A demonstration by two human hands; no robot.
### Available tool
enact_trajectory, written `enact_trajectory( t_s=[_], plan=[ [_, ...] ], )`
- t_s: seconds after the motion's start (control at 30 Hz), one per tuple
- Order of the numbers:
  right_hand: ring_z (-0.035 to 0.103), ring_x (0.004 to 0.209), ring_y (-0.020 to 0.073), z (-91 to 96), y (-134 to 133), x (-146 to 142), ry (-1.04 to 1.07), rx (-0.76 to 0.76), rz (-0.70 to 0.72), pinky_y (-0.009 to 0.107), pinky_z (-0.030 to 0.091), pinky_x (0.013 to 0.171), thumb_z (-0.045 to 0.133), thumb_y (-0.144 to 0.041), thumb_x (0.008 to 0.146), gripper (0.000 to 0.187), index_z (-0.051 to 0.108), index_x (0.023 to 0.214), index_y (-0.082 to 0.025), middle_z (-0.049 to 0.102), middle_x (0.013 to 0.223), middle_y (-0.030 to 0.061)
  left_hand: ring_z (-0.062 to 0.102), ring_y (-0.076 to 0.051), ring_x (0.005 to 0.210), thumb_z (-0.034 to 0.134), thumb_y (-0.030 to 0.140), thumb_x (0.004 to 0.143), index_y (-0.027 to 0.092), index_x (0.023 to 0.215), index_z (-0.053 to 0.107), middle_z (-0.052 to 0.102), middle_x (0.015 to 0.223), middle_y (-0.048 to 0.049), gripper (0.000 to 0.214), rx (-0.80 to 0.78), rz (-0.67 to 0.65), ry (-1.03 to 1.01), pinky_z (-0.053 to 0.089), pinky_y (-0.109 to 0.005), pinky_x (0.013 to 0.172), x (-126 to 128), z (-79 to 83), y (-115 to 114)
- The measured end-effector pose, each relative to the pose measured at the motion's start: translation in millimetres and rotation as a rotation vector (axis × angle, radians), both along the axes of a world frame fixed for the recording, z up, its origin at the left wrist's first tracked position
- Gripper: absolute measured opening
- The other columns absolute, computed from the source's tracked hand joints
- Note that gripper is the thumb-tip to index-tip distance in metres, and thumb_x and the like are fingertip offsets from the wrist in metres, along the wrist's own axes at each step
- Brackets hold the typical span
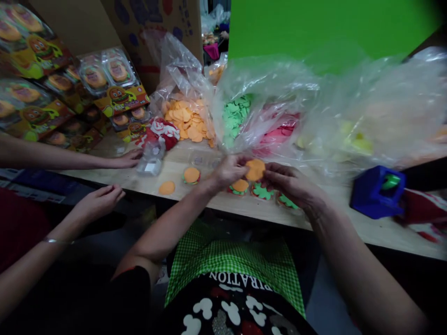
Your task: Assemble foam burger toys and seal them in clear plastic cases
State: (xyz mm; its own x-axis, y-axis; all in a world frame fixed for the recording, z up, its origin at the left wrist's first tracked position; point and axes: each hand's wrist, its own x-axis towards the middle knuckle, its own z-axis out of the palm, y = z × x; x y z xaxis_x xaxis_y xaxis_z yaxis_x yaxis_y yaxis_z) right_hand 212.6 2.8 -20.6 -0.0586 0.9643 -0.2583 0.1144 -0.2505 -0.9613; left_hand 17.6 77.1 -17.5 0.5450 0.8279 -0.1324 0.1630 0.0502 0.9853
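Note:
My left hand (228,170) and my right hand (291,184) meet over the wooden table (377,230) and pinch a stack of orange foam discs (255,169) between their fingertips. Below them lie small piles: an orange disc on green and red pieces (240,186), a green leaf-shaped piece (262,191) and another green piece (286,201) under my right hand. Further left lie a stacked orange disc (192,175) and a single orange disc (166,188).
Clear plastic bags hold orange discs (186,118), green pieces (235,114), pink pieces (275,135) and yellow pieces (352,139). Packaged burger toys (118,93) are stacked at left. A blue block (377,191) sits right. Another person's hands (129,159) (99,201) rest at left.

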Motion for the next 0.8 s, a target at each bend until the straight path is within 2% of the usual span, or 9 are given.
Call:
enact_trajectory(
  t_s=[0.07, 0.13, 0.23, 0.33, 0.5, 0.6, 0.67, 0.73, 0.8],
  plan=[
    [0.055, 0.055, 0.0132, -7.4, -6.6, 4.9, -0.145, -0.022, -0.041, 0.025, 0.041, 0.051, 0.063, -0.035, 0.078, 0.017, 0.061, 0.084, -0.019, 0.061, 0.066, 0.0005, 0.064, -0.012, 0.078, 0.062, 0.006, 0.081, 0.011, 0.112, 0.066, 0.070, 0.093, -0.0049, 0.033, 0.056, -0.033, 0.076, 0.052, -0.025, 0.076, 27.6, -10.0, -12.1],
    [0.050, 0.051, 0.0134, -17.9, -11.5, 12.5, -0.406, -0.054, -0.072, 0.025, 0.036, 0.049, 0.059, -0.031, 0.079, 0.010, 0.057, 0.078, -0.020, 0.058, 0.060, -0.0009, 0.065, -0.014, 0.079, 0.069, 0.008, 0.077, 0.011, 0.108, 0.068, 0.071, 0.088, -0.0048, 0.031, 0.141, -0.020, 0.244, 0.053, -0.027, 0.077, 43.8, -21.1, -16.9],
    [0.054, 0.056, 0.0163, -29.7, -15.1, 20.7, -0.844, -0.058, -0.010, 0.027, 0.035, 0.052, 0.057, -0.030, 0.082, 0.012, 0.060, 0.076, -0.020, 0.062, 0.062, 0.0026, 0.066, -0.018, 0.083, 0.072, 0.014, 0.075, 0.013, 0.097, 0.071, 0.072, 0.089, -0.0065, 0.022, 0.257, -0.051, 0.483, 0.053, -0.031, 0.079, 54.2, -33.0, -17.4],
    [0.062, 0.064, 0.0197, -31.9, -16.0, 20.1, -1.067, -0.041, 0.088, 0.029, 0.034, 0.055, 0.052, -0.033, 0.088, 0.020, 0.066, 0.083, -0.019, 0.070, 0.074, 0.0086, 0.067, -0.020, 0.089, 0.069, 0.016, 0.079, 0.015, 0.094, 0.073, 0.073, 0.093, -0.0068, 0.016, 0.380, -0.112, 0.608, 0.052, -0.032, 0.085, 59.2, -36.3, -18.2],
    [0.068, 0.073, 0.0246, -29.5, -19.4, 21.5, -1.158, -0.093, 0.126, 0.030, 0.036, 0.057, 0.049, -0.036, 0.093, 0.029, 0.068, 0.100, -0.016, 0.074, 0.086, 0.0134, 0.066, -0.021, 0.096, 0.064, 0.013, 0.081, 0.016, 0.101, 0.073, 0.071, 0.106, -0.0083, 0.022, 0.521, -0.133, 0.743, 0.051, -0.032, 0.088, 51.2, -28.9, -18.6],
    [0.069, 0.077, 0.0242, -32.9, -26.4, 31.8, -1.156, 0.059, 0.082, 0.031, 0.042, 0.063, 0.046, -0.026, 0.092, 0.031, 0.069, 0.110, -0.016, 0.075, 0.092, 0.0124, 0.065, -0.020, 0.102, 0.055, 0.013, 0.087, 0.015, 0.110, 0.069, 0.068, 0.113, -0.0098, 0.027, 0.650, -0.018, 0.703, 0.051, -0.032, 0.092, 23.2, -22.6, -13.9],
    [0.069, 0.081, 0.0237, -36.8, -31.7, 37.9, -1.121, 0.214, 0.079, 0.031, 0.047, 0.068, 0.044, -0.019, 0.089, 0.036, 0.069, 0.115, -0.016, 0.074, 0.100, 0.0128, 0.063, -0.022, 0.108, 0.054, 0.013, 0.088, 0.014, 0.114, 0.067, 0.067, 0.116, -0.0110, 0.029, 0.732, -0.012, 0.699, 0.049, -0.035, 0.098, -0.1, -21.0, -10.6],
    [0.070, 0.083, 0.0232, -40.7, -34.9, 41.0, -1.067, 0.303, 0.125, 0.031, 0.050, 0.073, 0.045, -0.017, 0.086, 0.038, 0.072, 0.113, -0.016, 0.071, 0.106, 0.0132, 0.060, -0.024, 0.116, 0.062, 0.015, 0.085, 0.013, 0.117, 0.065, 0.066, 0.122, -0.0117, 0.032, 0.788, -0.151, 0.711, 0.045, -0.038, 0.106, -19.5, -22.5, -9.2],
    [0.070, 0.084, 0.0235, -43.3, -34.7, 41.8, -1.037, 0.307, 0.155, 0.032, 0.052, 0.076, 0.045, -0.016, 0.084, 0.038, 0.074, 0.109, -0.016, 0.070, 0.107, 0.0131, 0.057, -0.027, 0.122, 0.071, 0.020, 0.082, 0.014, 0.121, 0.063, 0.065, 0.127, -0.0120, 0.040, 0.817, -0.332, 0.706, 0.041, -0.041, 0.110, -30.4, -26.8, -9.9]
  ],
)
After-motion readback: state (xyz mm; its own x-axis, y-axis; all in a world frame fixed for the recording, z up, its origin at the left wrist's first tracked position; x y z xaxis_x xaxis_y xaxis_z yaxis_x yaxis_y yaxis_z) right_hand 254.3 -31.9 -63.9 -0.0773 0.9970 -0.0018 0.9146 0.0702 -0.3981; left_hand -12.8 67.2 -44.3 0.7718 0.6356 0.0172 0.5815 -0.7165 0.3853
